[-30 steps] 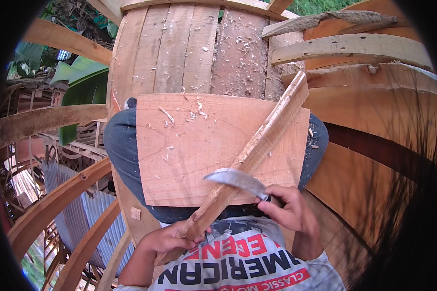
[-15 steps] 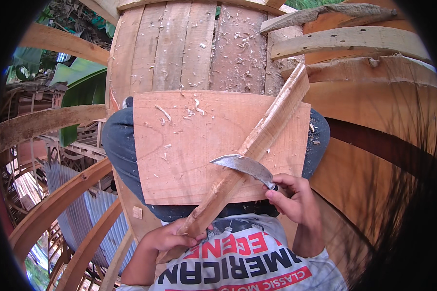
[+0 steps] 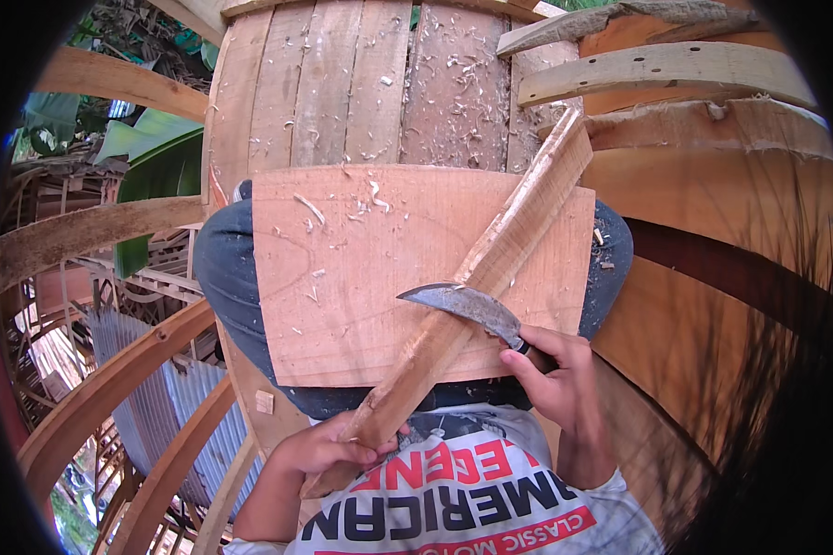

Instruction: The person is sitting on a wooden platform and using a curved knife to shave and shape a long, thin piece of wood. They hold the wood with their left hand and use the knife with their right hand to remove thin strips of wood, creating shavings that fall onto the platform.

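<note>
A long wooden strip (image 3: pixel 492 268) lies slantwise over a flat board (image 3: pixel 342 268) resting across my lap. Its near end is gripped by my left hand (image 3: pixel 329 451), fingers wrapped round it close to my shirt. My right hand (image 3: pixel 557 368) is closed round the dark handle of a curved knife (image 3: pixel 467 307). The blade crosses the strip around its middle, its tip pointing left; it appears to touch the upper edge. Most of the handle is hidden in my fingers. Pale shavings (image 3: pixel 378 196) are scattered on the board.
Planks (image 3: pixel 324 83) strewn with shavings stretch ahead of me. Curved wooden ribs (image 3: pixel 120 398) rise at the left, beside corrugated metal sheeting (image 3: pixel 199 407). On the right stand more ribs (image 3: pixel 666 69) against wide side planks (image 3: pixel 713 194). A small wood block (image 3: pixel 265 402) lies by my left leg.
The knife and my right hand have shifted very slightly up along the strip. My left hand keeps its hold at the near end.
</note>
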`<act>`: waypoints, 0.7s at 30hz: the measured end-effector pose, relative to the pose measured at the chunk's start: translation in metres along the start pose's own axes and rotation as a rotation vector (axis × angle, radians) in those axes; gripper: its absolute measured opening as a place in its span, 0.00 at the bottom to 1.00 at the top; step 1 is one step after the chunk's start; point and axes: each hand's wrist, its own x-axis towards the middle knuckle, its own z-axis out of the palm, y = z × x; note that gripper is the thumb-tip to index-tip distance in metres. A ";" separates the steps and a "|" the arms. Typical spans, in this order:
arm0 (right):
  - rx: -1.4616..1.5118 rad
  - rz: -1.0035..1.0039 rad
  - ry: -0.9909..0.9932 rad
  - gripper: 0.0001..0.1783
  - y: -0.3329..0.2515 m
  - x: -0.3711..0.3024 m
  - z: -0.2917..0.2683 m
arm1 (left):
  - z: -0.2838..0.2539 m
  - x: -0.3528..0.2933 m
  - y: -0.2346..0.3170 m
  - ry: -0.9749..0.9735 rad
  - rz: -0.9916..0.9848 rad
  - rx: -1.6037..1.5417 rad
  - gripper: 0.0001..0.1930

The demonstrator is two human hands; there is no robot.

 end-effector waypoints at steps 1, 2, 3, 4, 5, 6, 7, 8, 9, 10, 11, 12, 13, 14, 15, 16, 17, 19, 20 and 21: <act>-0.097 -0.042 0.111 0.10 -0.001 -0.001 0.002 | -0.002 0.000 -0.002 -0.021 0.001 0.001 0.31; -0.194 -0.083 0.222 0.10 -0.001 -0.001 0.003 | -0.005 0.001 -0.005 -0.041 0.002 0.002 0.31; -0.193 -0.150 0.329 0.11 -0.002 0.006 0.000 | -0.007 0.001 -0.006 -0.061 0.003 0.003 0.31; -0.109 -0.052 0.275 0.12 -0.003 0.006 -0.005 | -0.005 0.000 -0.006 -0.035 0.007 -0.004 0.31; -0.029 0.056 0.229 0.12 -0.007 0.003 -0.015 | 0.000 -0.002 -0.001 -0.015 0.001 -0.007 0.31; 0.050 0.162 0.182 0.13 -0.011 0.001 -0.024 | 0.003 -0.003 0.003 0.005 -0.005 -0.011 0.30; 0.130 0.147 0.032 0.14 -0.014 0.000 -0.029 | 0.002 -0.003 0.002 -0.011 -0.012 -0.007 0.30; 0.211 0.142 -0.121 0.15 -0.017 -0.001 -0.034 | -0.001 -0.002 0.001 -0.028 -0.019 -0.003 0.30; 0.272 0.139 -0.282 0.15 -0.019 0.002 -0.036 | -0.002 -0.002 0.001 -0.044 -0.025 0.000 0.30; 0.328 0.137 -0.445 0.16 -0.020 0.003 -0.038 | 0.001 -0.002 0.002 -0.006 -0.022 0.017 0.30; 0.421 0.209 -0.476 0.17 -0.016 0.002 -0.037 | 0.006 -0.002 0.005 0.033 -0.019 0.033 0.30; 0.510 0.286 -0.500 0.18 -0.013 0.001 -0.037 | 0.011 -0.003 0.007 0.072 -0.015 0.050 0.30; 0.658 0.394 -0.426 0.18 -0.009 -0.001 -0.033 | 0.013 -0.003 0.009 0.070 -0.021 0.029 0.30; 0.803 0.502 -0.347 0.18 -0.007 -0.002 -0.029 | 0.014 -0.003 0.012 0.068 -0.026 0.008 0.30; 0.800 0.471 -0.357 0.19 -0.006 -0.003 -0.026 | 0.015 -0.003 0.012 0.067 -0.032 -0.013 0.30; 0.774 0.469 -0.437 0.19 -0.006 -0.006 -0.023 | 0.012 -0.003 0.011 0.051 -0.042 -0.019 0.30; 0.747 0.466 -0.517 0.19 -0.006 -0.008 -0.020 | 0.009 -0.002 0.010 0.035 -0.052 -0.024 0.30; 0.739 0.445 -0.496 0.19 -0.008 -0.009 -0.016 | 0.008 -0.003 0.011 0.048 -0.054 -0.011 0.30; 0.786 0.474 -0.458 0.20 -0.009 -0.009 -0.018 | 0.012 -0.003 0.013 0.072 -0.041 0.000 0.30; 0.833 0.502 -0.418 0.20 -0.011 -0.009 -0.020 | 0.015 -0.002 0.013 0.096 -0.027 0.011 0.29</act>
